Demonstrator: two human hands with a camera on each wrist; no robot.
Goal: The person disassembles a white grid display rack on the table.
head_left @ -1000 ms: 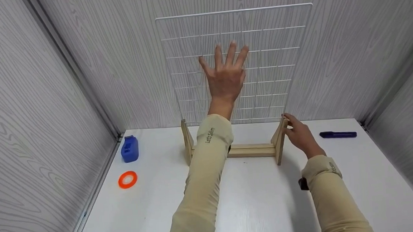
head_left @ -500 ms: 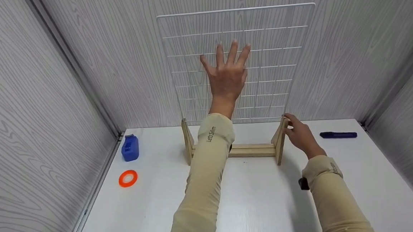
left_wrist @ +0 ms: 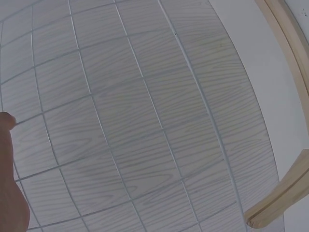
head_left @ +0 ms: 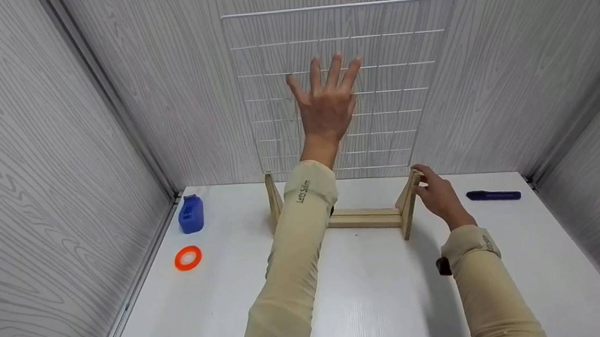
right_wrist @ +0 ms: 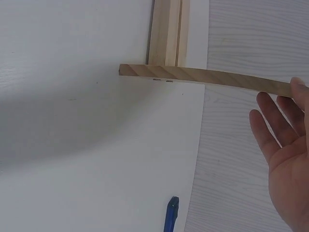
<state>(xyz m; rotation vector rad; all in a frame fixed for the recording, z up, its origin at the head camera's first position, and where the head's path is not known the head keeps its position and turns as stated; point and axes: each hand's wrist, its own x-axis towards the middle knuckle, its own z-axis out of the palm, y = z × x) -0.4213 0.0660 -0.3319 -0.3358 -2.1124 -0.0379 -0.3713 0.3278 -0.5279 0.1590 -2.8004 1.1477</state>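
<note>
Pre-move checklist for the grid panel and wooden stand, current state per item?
1. Left hand flat against the wire grid panel, fingers spread: ok.
2. Right hand steadying the right upright of the wooden stand: thumb touches it in the right wrist view, the straight fingers lie beside it: ok.
3. Panel's bottom edge seated in the stand's slot: cannot tell, the sleeve and uprights hide it.
4. Panel upright, not leaning: cannot tell from these angles.
5. Blue tape dispenser, orange tape roll and blue marker lie apart from the stand: ok.
</note>
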